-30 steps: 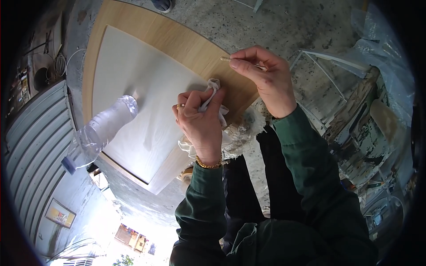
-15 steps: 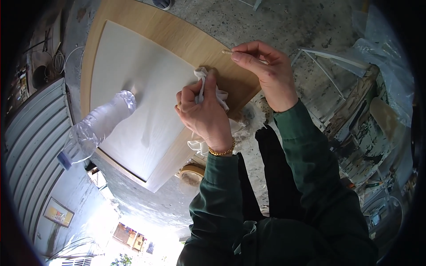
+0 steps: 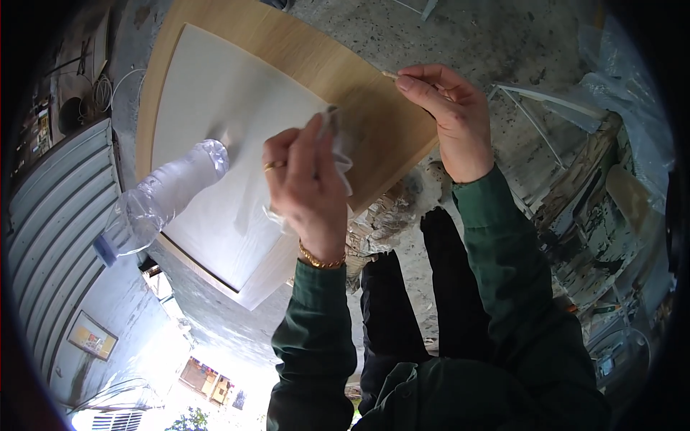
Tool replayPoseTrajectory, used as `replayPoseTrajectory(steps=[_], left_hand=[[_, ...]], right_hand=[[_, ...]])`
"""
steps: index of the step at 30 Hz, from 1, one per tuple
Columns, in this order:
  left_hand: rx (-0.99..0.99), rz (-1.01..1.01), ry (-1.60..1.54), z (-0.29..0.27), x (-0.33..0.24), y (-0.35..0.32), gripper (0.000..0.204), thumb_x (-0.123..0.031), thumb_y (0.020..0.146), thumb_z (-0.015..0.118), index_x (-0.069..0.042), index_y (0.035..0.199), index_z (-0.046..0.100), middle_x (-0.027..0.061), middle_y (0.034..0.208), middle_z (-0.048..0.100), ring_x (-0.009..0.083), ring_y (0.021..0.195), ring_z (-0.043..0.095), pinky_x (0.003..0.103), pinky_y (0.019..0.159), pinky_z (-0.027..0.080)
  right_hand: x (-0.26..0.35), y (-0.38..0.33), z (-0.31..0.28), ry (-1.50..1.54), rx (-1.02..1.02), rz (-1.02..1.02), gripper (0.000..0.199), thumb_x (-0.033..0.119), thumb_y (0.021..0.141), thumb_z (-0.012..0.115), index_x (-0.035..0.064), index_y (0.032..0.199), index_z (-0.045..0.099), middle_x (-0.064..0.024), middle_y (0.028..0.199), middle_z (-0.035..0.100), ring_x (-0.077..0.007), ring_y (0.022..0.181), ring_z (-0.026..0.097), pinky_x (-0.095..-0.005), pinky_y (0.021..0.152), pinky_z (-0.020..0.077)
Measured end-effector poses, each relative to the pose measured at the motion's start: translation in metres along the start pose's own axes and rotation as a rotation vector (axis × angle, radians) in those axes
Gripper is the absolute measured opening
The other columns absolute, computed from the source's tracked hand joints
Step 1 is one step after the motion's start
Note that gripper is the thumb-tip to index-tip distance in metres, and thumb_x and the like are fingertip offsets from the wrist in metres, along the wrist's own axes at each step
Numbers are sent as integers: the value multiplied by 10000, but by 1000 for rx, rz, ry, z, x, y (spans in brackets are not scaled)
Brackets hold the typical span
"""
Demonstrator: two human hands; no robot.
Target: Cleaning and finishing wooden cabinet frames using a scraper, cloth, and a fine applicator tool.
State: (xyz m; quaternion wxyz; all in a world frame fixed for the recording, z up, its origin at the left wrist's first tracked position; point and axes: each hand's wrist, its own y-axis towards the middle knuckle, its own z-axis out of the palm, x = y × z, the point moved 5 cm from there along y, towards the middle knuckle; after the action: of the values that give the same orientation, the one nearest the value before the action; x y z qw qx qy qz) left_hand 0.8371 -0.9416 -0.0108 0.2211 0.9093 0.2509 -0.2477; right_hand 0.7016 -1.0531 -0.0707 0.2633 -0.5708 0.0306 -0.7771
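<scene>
My left hand is closed around a crumpled white cloth, over the inner edge of a wooden panel's light oak-coloured frame. Motion blurs its fingertips and the cloth. A thin, pale, stick-like piece is pinched between the thumb and fingers of my right hand, near the frame's right edge; its kind is unclear. Inside the frame lies a whitish inset. On that inset a clear plastic bottle with a blue cap stands, its cap end toward me.
Beneath the panel's near corner is a crumpled brownish wrapped bundle. At right, weathered boards, a white metal frame and clear plastic sheeting crowd the concrete floor. A corrugated metal sheet is at left.
My left hand has moved left with the cloth and turned its back more toward me. My right hand keeps its pinch, slightly further right in view. A round tan-rimmed item is now hidden behind my left arm.
</scene>
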Motion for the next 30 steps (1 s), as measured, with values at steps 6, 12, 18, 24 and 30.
replayPoseTrajectory(steps=[6,12,18,24,30], left_hand=[[154,262,157,20,-14,0,281,-97,754,671,-133,1033,657,1,910,538,200,714,503,323,603,448],[323,369,159,15,-17,-6,315,-34,714,677,-128,1015,679,-8,917,558,184,724,495,300,599,446],[438,528,156,6,-13,-5,406,-23,665,597,-124,1056,632,-33,948,518,186,699,460,310,604,446],[519,618,200,-7,-9,-9,402,-30,669,586,-122,1057,634,-45,974,529,177,708,459,301,610,446],[584,584,282,-40,13,-29,425,-24,648,602,-105,1062,650,-29,952,546,179,705,463,308,615,431]], right_hand=[[2,0,0,-4,-51,-40,107,48,794,659,-1,889,663,-42,844,657,-97,796,598,-215,743,455],[0,0,0,26,-67,-22,96,43,789,662,6,878,664,-35,839,655,-90,791,592,-212,738,445],[0,0,-1,38,-70,-16,91,39,792,658,7,877,665,-32,836,657,-90,792,592,-212,744,444],[-1,0,-4,83,-72,1,89,35,792,658,13,878,667,-29,834,659,-83,792,592,-212,735,445],[-2,-1,-5,197,-98,110,90,54,784,672,26,870,671,-21,826,653,-76,750,588,-211,703,451]])
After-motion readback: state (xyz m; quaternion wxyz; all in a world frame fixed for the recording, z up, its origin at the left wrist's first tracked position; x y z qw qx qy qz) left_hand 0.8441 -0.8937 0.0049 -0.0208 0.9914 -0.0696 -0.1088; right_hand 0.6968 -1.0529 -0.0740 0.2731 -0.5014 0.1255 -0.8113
